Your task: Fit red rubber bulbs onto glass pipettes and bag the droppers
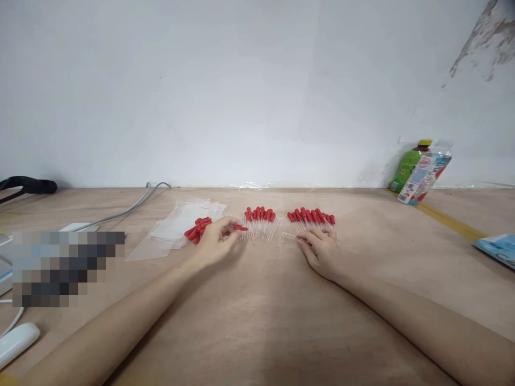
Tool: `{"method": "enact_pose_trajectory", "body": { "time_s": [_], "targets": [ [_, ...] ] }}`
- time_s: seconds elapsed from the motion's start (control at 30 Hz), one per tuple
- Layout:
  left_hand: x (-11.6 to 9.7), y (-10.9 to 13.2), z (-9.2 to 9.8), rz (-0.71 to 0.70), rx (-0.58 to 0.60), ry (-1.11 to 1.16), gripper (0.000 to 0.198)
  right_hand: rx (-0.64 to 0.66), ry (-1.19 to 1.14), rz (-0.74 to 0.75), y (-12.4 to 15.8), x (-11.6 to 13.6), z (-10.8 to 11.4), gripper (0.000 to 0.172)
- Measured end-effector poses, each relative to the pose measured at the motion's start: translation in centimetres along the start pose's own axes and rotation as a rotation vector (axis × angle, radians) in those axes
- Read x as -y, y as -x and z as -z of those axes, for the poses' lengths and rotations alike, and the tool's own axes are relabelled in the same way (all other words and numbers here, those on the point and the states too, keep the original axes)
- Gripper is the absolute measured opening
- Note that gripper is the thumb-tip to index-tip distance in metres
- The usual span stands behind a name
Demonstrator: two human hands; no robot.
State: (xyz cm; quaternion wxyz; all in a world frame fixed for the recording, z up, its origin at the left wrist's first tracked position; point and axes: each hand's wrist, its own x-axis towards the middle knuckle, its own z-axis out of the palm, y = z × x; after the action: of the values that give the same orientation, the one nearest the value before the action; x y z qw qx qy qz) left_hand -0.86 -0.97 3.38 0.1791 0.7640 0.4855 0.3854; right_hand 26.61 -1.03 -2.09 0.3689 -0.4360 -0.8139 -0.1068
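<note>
Between the thumb and fingers of my left hand (221, 237) is a red rubber dropper bulb (241, 228), pointing right. My right hand (319, 247) pinches a thin clear dropper tube (289, 235) whose free end points left, toward the bulb. The two pieces are apart. Just behind the hands lies a fanned group of red-capped droppers (259, 214), their clear stems toward me. A second group of red-capped droppers (308, 215) lies behind my right hand, which partly hides the stems. A small pile of loose red bulbs (197, 230) sits left of my left hand.
Clear plastic bags (169, 228) lie under and beside the loose bulbs. A grey cable (120, 213) crosses the wooden table (241, 316) at left, near a blurred-out patch and a white mouse (18, 343). A green bottle (408, 166), a carton (422, 179) and a blue packet (499, 249) are at right.
</note>
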Motion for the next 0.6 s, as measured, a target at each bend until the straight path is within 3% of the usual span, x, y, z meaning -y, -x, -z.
{"method": "enact_pose_trajectory", "body": {
  "time_s": [0.1, 0.23, 0.4, 0.6],
  "targets": [
    [-0.8, 1.0, -2.8, 0.191, 0.067, 0.345, 0.016, 0.001, -0.048, 0.014, -0.4, 0.7, -0.1, 0.018],
    [-1.1, 1.5, -4.9, 0.223, 0.126, 0.501, 0.022, 0.024, -0.099, 0.050, -0.8, 2.0, -0.2, 0.016],
    [-0.5, 1.4, -5.3, 0.158, 0.122, 0.461, 0.023, 0.028, -0.128, 0.077, -1.1, 2.7, -0.4, 0.014],
    [-0.5, 1.4, -5.2, 0.174, 0.151, 0.495, 0.024, 0.061, -0.132, 0.100, -1.0, 2.6, -0.2, 0.015]
  ]
}}
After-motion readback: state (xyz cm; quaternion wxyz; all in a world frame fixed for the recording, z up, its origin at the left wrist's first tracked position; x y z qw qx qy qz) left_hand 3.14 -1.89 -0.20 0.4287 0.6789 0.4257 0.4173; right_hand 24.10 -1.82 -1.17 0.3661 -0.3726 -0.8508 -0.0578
